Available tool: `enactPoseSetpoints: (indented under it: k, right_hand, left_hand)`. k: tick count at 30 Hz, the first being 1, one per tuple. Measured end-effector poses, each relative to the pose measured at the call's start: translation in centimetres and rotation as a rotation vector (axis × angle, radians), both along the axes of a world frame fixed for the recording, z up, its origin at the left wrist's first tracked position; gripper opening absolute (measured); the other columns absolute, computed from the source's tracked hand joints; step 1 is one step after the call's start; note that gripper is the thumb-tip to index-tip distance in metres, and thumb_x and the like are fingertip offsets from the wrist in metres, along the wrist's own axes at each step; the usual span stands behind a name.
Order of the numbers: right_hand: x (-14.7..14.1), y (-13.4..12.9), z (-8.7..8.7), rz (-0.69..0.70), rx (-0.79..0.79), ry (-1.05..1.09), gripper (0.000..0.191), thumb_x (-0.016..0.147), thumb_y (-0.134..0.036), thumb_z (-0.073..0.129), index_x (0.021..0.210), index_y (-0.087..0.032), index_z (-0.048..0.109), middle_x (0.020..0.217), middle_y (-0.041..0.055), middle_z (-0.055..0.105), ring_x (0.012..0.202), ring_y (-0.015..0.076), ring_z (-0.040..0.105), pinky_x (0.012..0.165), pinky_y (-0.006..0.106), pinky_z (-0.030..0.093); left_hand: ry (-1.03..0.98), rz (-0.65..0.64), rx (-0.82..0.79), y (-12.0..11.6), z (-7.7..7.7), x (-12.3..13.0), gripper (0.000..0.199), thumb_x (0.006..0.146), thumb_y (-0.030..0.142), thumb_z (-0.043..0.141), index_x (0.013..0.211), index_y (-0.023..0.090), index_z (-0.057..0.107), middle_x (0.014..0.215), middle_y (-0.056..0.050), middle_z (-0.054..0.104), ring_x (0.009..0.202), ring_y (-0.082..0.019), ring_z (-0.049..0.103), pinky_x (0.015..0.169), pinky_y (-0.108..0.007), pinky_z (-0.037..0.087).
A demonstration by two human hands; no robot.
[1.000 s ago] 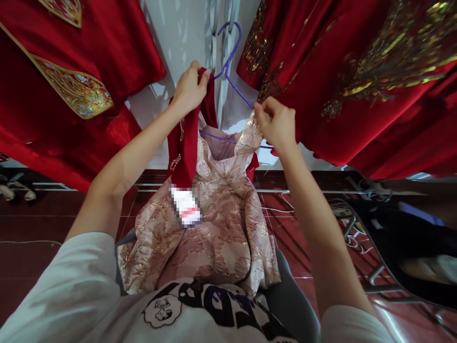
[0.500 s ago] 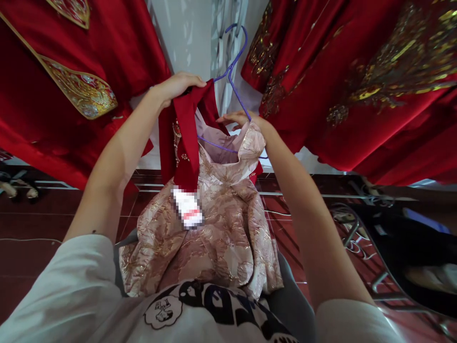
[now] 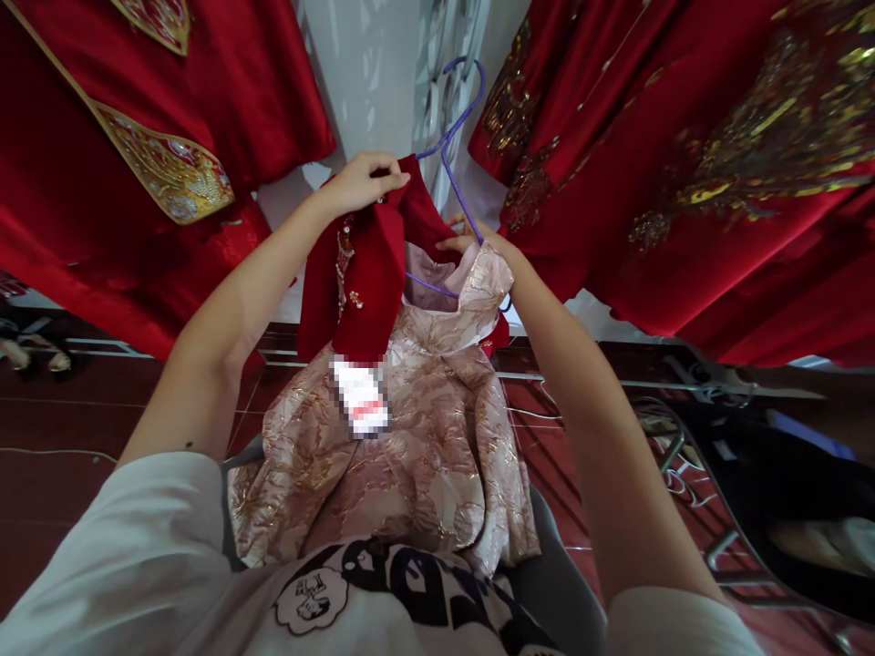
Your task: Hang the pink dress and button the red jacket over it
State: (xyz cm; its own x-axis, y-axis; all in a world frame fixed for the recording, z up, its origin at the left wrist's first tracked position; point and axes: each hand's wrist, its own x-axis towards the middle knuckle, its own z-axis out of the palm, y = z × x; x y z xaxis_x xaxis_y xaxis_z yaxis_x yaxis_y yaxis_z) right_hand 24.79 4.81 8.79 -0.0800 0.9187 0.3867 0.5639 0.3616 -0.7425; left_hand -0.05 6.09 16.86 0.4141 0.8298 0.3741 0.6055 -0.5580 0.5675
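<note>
A pink and gold brocade dress [image 3: 416,437] lies over my lap, its neckline around a purple hanger [image 3: 459,123]. Over the hanger's left side drapes a red garment [image 3: 373,292] with jewelled trim. My left hand [image 3: 365,182] pinches the red garment's upper edge near the hanger's neck. Behind the hanger's right arm, my right hand [image 3: 471,235] has its fingers against the red cloth's inner side; the dress shoulder and hanger partly hide it. A blurred white tag [image 3: 362,401] hangs below the red cloth on the dress front.
Large red garments with gold embroidery [image 3: 170,173] hang at the left, and more red garments [image 3: 615,182] hang at the right. A black chair [image 3: 772,483] stands at the lower right, with cables on the tiled floor beside it. Shoes [image 3: 58,363] are at the far left.
The red cloth has spread wider over the hanger's left part and covers more of the dress neckline. My left hand has shifted slightly right and down, its fingers more curled.
</note>
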Motion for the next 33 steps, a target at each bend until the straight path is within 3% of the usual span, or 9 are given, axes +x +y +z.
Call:
enactPoseSetpoints:
  k: [3, 6, 10, 13, 18, 23, 26, 29, 33]
  right_hand:
    - [0.0, -0.8, 1.2, -0.268, 0.023, -0.091, 0.038, 0.083, -0.021, 0.072, 0.117, -0.025, 0.056, 0.102, 0.0037, 0.070, 0.099, 0.0257, 0.065, 0.098, 0.048, 0.049]
    - [1.0, -2.1, 2.6, -0.466, 0.100, -0.212, 0.046, 0.086, -0.009, 0.056, 0.128, -0.025, 0.049, 0.112, 0.0080, 0.066, 0.109, 0.0289, 0.064, 0.099, 0.050, 0.048]
    - [4.4, -4.3, 2.8, -0.542, 0.242, -0.275, 0.031, 0.095, -0.017, 0.044, 0.124, -0.025, 0.051, 0.123, 0.0131, 0.059, 0.112, 0.0286, 0.060, 0.096, 0.048, 0.049]
    - [7.6, -5.7, 2.2, -0.600, 0.274, -0.320, 0.025, 0.099, -0.025, 0.041, 0.118, -0.024, 0.057, 0.122, 0.0182, 0.059, 0.114, 0.0290, 0.056, 0.095, 0.046, 0.048]
    - [10.4, -6.6, 1.6, -0.689, 0.064, -0.529, 0.019, 0.092, -0.030, 0.061, 0.102, -0.017, 0.072, 0.121, 0.0232, 0.064, 0.124, 0.0356, 0.056, 0.096, 0.051, 0.049]
    - [11.0, -6.9, 3.0, -0.791, -0.101, -0.632, 0.031, 0.093, -0.016, 0.058, 0.116, -0.008, 0.077, 0.125, 0.0276, 0.068, 0.122, 0.0351, 0.065, 0.100, 0.049, 0.051]
    - [11.0, -7.7, 4.2, -0.803, -0.062, -0.567, 0.038, 0.094, -0.007, 0.049, 0.123, -0.003, 0.074, 0.125, 0.0302, 0.069, 0.120, 0.0315, 0.067, 0.102, 0.043, 0.047]
    - [10.3, -8.6, 4.6, -0.762, 0.046, -0.526, 0.038, 0.095, -0.006, 0.042, 0.117, -0.005, 0.072, 0.125, 0.0277, 0.070, 0.116, 0.0289, 0.068, 0.102, 0.042, 0.045]
    - [7.6, -8.2, 3.5, -0.544, -0.018, -0.321, 0.021, 0.095, -0.011, 0.048, 0.082, -0.016, 0.063, 0.089, 0.0116, 0.070, 0.089, 0.0211, 0.066, 0.092, 0.039, 0.048]
  left_hand:
    - [0.025, -0.027, 0.252, 1.6, -1.7, 0.2, 0.028, 0.097, 0.036, 0.063, 0.071, 0.028, 0.054, 0.094, 0.000, 0.067, 0.095, -0.016, 0.052, 0.098, -0.031, 0.043]
    - [-0.001, 0.000, 0.330, 2.9, -2.8, 0.3, 0.037, 0.096, 0.053, 0.060, 0.069, 0.031, 0.048, 0.087, -0.002, 0.064, 0.091, -0.018, 0.049, 0.088, -0.036, 0.043]
    - [0.036, 0.001, 0.308, 3.3, -3.3, 0.5, 0.043, 0.100, 0.066, 0.046, 0.075, 0.032, 0.050, 0.073, 0.000, 0.059, 0.093, -0.017, 0.046, 0.088, -0.035, 0.041]
    - [0.039, 0.013, 0.297, 3.2, -3.6, 1.0, 0.043, 0.101, 0.067, 0.045, 0.078, 0.031, 0.051, 0.071, 0.001, 0.058, 0.095, -0.016, 0.046, 0.090, -0.035, 0.041]
    - [-0.021, 0.019, 0.342, 3.4, -4.7, 2.0, 0.033, 0.097, 0.056, 0.059, 0.077, 0.030, 0.054, 0.084, -0.004, 0.066, 0.097, -0.022, 0.058, 0.090, -0.041, 0.046]
    - [-0.011, 0.008, 0.385, 3.5, -5.1, 2.2, 0.019, 0.094, 0.046, 0.064, 0.085, 0.030, 0.060, 0.091, -0.008, 0.067, 0.099, -0.028, 0.064, 0.090, -0.045, 0.050]
    - [0.026, 0.012, 0.406, 3.0, -5.3, 2.2, 0.013, 0.094, 0.042, 0.063, 0.090, 0.029, 0.062, 0.096, -0.010, 0.066, 0.103, -0.031, 0.064, 0.094, -0.048, 0.049]
    - [0.018, 0.056, 0.440, 2.2, -6.0, 2.6, 0.010, 0.094, 0.040, 0.061, 0.096, 0.030, 0.062, 0.102, -0.012, 0.064, 0.110, -0.034, 0.060, 0.099, -0.052, 0.046]
    - [-0.036, 0.125, 0.445, 1.0, -7.1, 3.9, 0.013, 0.095, 0.039, 0.057, 0.105, 0.032, 0.062, 0.107, -0.012, 0.062, 0.120, -0.036, 0.054, 0.103, -0.055, 0.043]
